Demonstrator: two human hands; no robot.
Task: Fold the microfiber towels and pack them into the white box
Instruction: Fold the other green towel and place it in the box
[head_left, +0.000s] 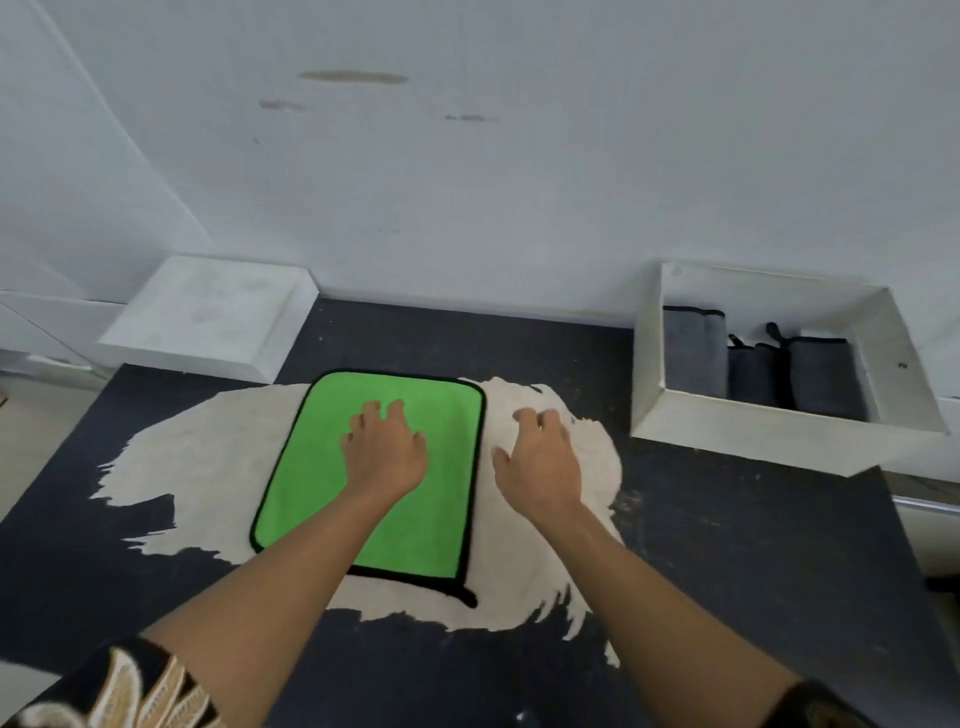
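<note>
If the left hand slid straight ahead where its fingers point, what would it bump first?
Probably the white wall; beyond the left hand lie only green towel and dark table.

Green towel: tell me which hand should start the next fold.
Probably the right hand: it rests on the beige mat beside the green towel, while the left hand presses the towel's middle.

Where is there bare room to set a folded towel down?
Bare dark table right of the beige mat, before the white box; also a back strip between white lid and box. Crowded: mat's middle, under green towel, left hand, right hand; grey towels fill most of the box.
</note>
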